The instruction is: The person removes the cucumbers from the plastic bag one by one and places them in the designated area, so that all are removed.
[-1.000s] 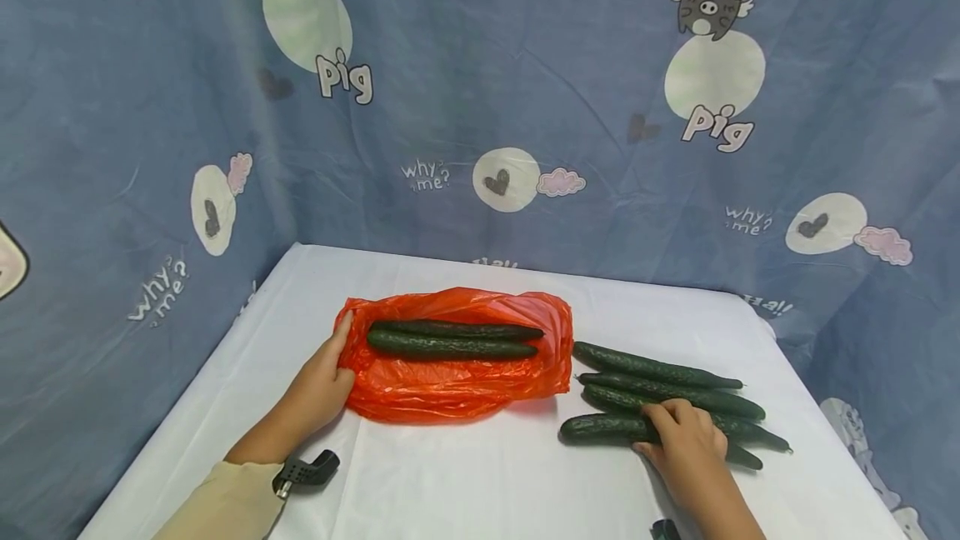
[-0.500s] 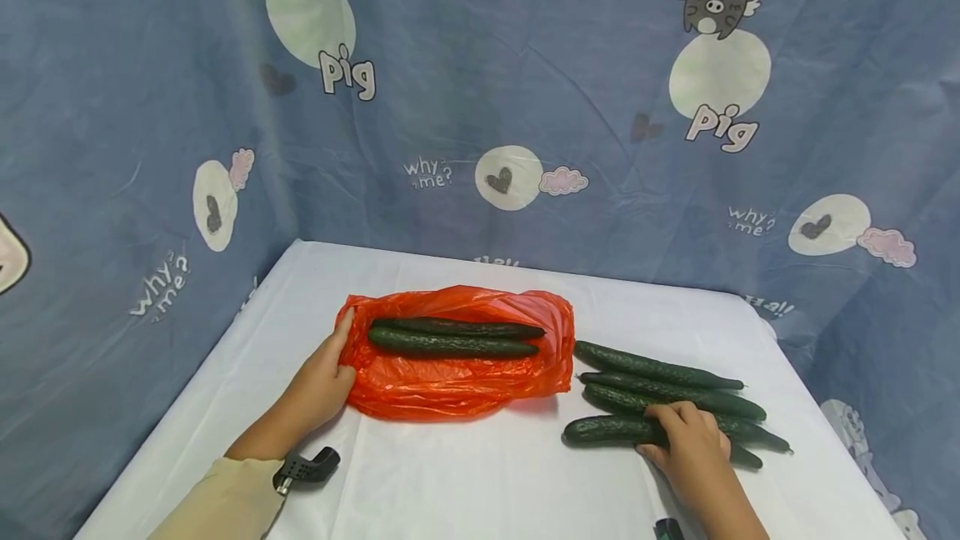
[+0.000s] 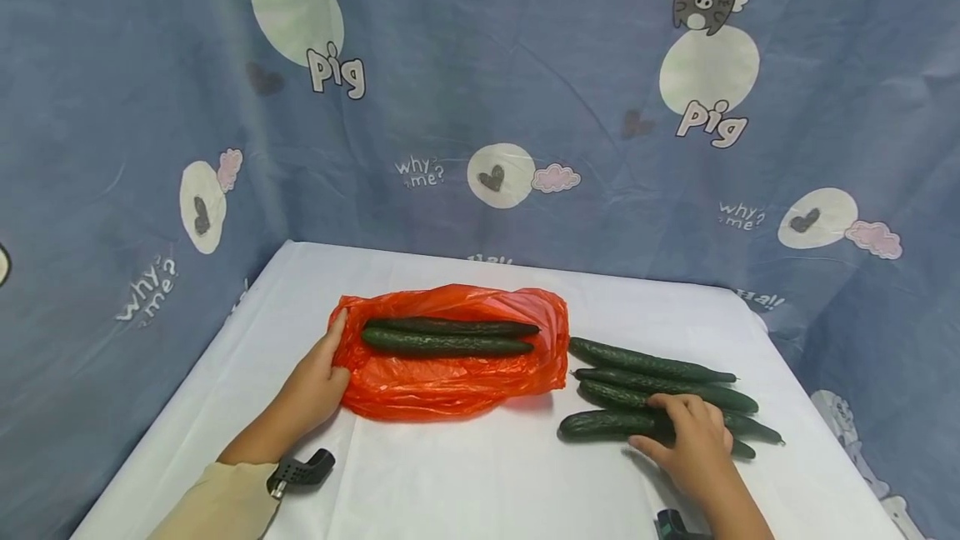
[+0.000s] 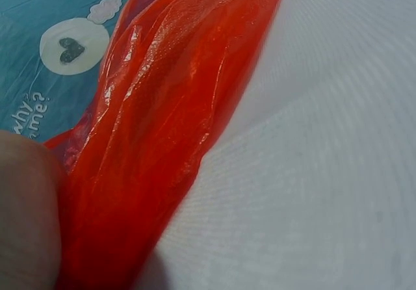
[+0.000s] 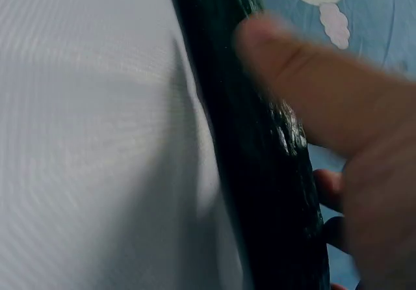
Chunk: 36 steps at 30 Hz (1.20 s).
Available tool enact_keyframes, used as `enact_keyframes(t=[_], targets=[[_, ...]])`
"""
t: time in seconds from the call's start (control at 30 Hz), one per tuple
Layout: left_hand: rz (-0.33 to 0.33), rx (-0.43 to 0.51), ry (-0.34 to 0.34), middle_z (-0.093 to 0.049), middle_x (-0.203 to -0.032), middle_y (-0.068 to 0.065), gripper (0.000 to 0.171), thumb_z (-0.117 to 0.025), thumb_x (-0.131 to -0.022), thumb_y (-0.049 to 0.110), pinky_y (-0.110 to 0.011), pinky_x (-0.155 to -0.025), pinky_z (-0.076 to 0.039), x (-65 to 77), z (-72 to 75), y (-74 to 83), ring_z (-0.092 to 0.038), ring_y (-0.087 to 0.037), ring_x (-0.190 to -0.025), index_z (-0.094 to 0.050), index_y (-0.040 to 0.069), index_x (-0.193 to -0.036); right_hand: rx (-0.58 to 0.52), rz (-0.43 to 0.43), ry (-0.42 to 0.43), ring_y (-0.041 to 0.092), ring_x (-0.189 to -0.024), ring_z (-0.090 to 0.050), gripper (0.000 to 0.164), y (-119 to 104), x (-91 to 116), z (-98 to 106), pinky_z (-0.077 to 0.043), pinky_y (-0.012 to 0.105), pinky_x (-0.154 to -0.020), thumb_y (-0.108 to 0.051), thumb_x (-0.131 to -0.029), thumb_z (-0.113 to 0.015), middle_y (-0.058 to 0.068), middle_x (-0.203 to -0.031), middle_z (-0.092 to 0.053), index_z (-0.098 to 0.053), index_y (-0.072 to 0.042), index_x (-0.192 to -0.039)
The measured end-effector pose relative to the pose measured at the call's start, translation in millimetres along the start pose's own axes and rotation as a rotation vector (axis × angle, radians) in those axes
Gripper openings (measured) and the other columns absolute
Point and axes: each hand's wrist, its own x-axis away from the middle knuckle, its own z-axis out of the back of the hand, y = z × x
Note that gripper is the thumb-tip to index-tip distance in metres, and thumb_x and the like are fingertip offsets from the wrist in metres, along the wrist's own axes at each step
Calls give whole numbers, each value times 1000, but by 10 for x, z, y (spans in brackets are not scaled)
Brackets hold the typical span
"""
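A red plastic bag [image 3: 442, 398] lies with its mouth spread, and two cucumbers [image 3: 450, 346] rest side by side on it. My left hand [image 3: 318, 377] holds the bag's left edge between thumb and fingers; in the left wrist view, crinkled red plastic [image 4: 149, 127] runs up from the hand. At the right, my right hand [image 3: 693, 444] straddles the nearest cucumber [image 3: 600, 425], its fingers on the far side and its thumb spread towards the near side. The right wrist view shows the thumb [image 5: 305, 75] blurred over the dark cucumber [image 5: 240, 140], with fingertips beyond it.
Several more cucumbers [image 3: 652, 362] lie in a loose row behind the right hand, their left ends close to the bag. A white cloth [image 3: 480, 482] covers the table. Blue printed curtain [image 3: 420, 40] hangs behind it and at both sides.
The right hand's thumb and fingers have spread wider around the nearest cucumber. The left hand and the bag stay as they were; the head view has shifted slightly.
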Motion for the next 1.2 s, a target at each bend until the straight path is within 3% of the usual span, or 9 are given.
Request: enact_keyframes(t=[0.27,0.57,0.73,1.0,1.2], targets=[[3,-3,-5,-18,-172,-24,94,-46,-95,-3,-69,-120,-27,-30,-14,7,-23,-50,-156,3,25,-170,-64,56,65,51,-128,-37,59,-44,21,-21,-32,66,-93,-50,-93,-74,19,-132,-56,-63,-11,-136],[1,-7,-6,-20,-172,-25,94,-46,-95,-3,-70,-119,-28,-25,-11,17,-25,-50,-155,3,25,-170,-84,123,163,50,-131,-34,52,-210,11,-33,-29,69,-97,-37,-95,-77,19,-131,-54,-63,-9,-136],[0,-15,-2,-20,-172,-25,93,-46,-95,-2,-70,-120,-28,-37,-12,14,-25,-51,-155,2,25,-170,-81,216,179,43,-128,-40,51,-400,-24,-25,-31,66,-98,-33,-92,-80,15,-127,-57,-64,-11,-135],[1,-4,3,-18,-172,-24,93,-46,-95,-3,-70,-120,-27,-12,33,5,-23,-50,-156,2,24,-170,-21,449,169,29,-126,-46,55,-767,-122,-52,-37,54,-102,-34,-87,-85,4,-128,-59,-65,-15,-135],[11,6,2,-17,-173,-24,93,-45,-95,-3,-69,-121,-25,-9,21,8,-21,-49,-157,3,23,-170,-29,537,161,22,-123,-50,52,-1048,-209,-37,-54,46,-98,-34,-88,-84,-1,-131,-60,-66,-14,-133]])
